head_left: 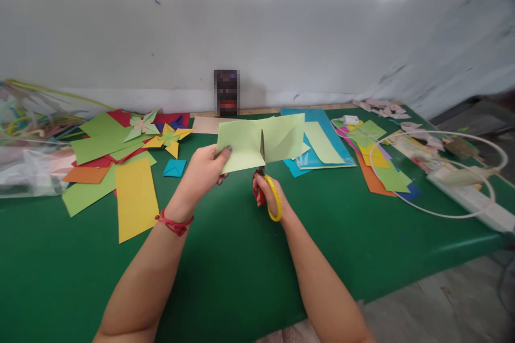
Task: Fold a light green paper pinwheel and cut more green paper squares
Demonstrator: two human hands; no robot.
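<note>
A sheet of light green paper [240, 142] is held up above the table, its left end pinched between the thumb and fingers of my left hand [209, 167]. My right hand [274, 195] grips scissors [274, 198] with one yellow and one red handle loop. Their blades point away from me and stand at a cut near the middle of the paper, with its right part hanging beyond them. A red cord bracelet circles my left wrist. Left of my left hand, a small blue folded paper [174, 168] lies on the table.
The green table [225, 257] bears coloured sheets, a yellow sheet [137, 198] and folded paper stars [169, 139] at left. A blue folder [325, 139], paper strips, a white cable [432, 214] and a power strip [470, 198] lie at right. A pixelated dark device [227, 92] leans on the wall.
</note>
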